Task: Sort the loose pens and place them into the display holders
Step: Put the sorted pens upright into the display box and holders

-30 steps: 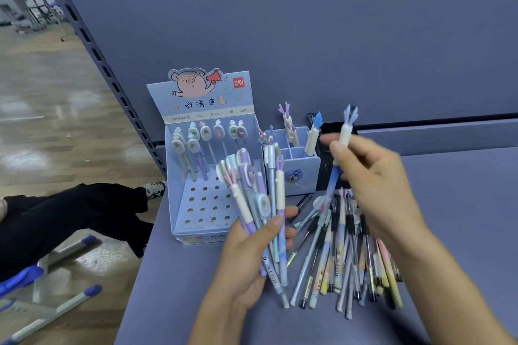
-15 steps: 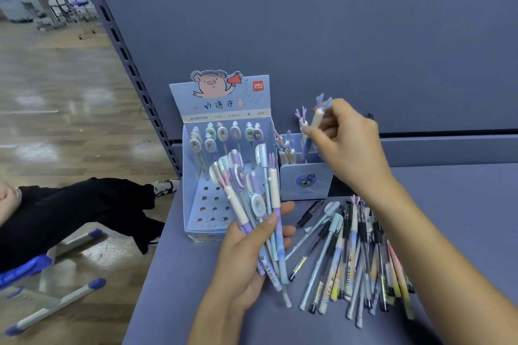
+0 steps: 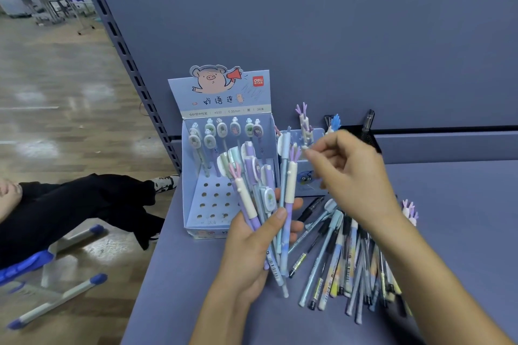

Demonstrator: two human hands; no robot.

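Pen bundle (image 3: pixel 260 199): gripped in left hand (image 3: pixel 252 246), long axes near upright, caps fanning toward pig display box (image 3: pixel 221 98). Right hand (image 3: pixel 356 176): nearer, just right of antler-capped pen (image 3: pixel 290 185), fingertips (image 3: pixel 308 152) curled at cap height; pinching or only close, too blurred to tell. Small blue holder (image 3: pixel 305 185) directly behind. Loose pile (image 3: pixel 344 255) flat under right forearm. Likely calls for short leftward pinch.

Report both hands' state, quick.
Left hand: grips a bundle of pens.
Right hand: fingers curled near the bundle's tops; blurred, cannot tell if it holds anything.
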